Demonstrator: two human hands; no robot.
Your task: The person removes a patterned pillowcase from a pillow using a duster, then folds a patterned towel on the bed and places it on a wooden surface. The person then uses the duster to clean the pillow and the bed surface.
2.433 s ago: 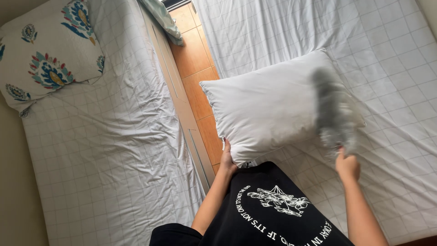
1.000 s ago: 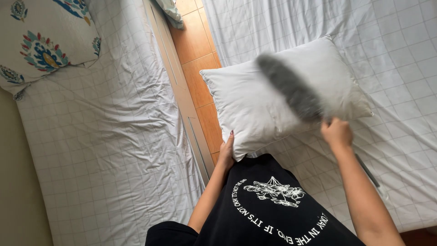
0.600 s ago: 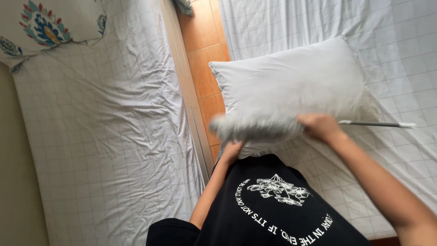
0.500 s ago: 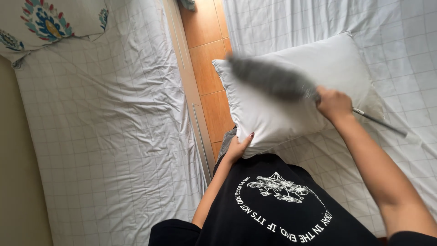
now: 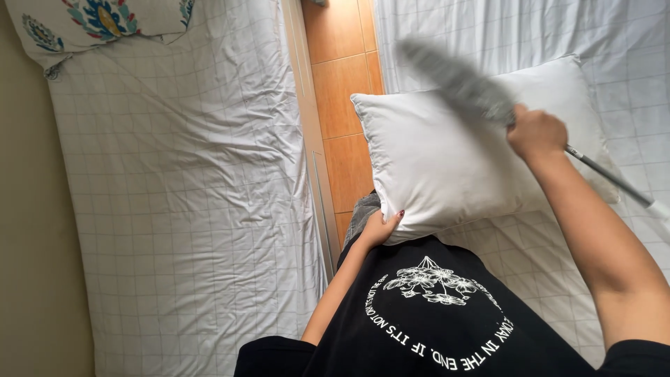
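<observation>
The scene is being viewed from a single head-worn camera, which is being pointed steeply downward over the wearer's chest. Two beds and the strip of wooden floor (image 5: 345,105) between them are being taken in at close range. No second view is being provided.

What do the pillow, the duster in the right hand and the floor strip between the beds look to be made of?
Pillow: plain white woven fabric, matte, softly creased, probably cotton or a blend. Duster, held in the right hand: fluffy grey head, blurred, likely microfibre or synthetic; thin shiny handle, probably metal. Floor: orange-brown tiles with visible joints, slightly glossy, possibly ceramic.
</observation>
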